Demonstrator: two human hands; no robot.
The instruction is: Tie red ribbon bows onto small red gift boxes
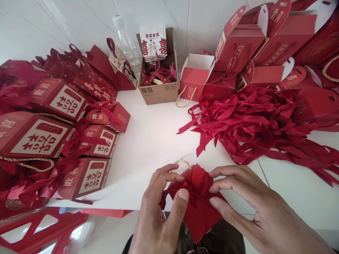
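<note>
A small red gift box is between my two hands at the table's front edge, with a dark red ribbon bow on its top and a gold cord handle sticking out behind. My left hand curls round the box's left side, its thumb and fingers closed at the bow. From the right, the fingertips of my right hand pinch the bow's right loop. The fingers partly cover the ribbon, and the box's underside is hidden.
Finished-looking red boxes with bows crowd the left. A cardboard box of cards and ribbons stands at the back beside a plastic bottle. Loose red ribbons are heaped at right, before stacked red boxes.
</note>
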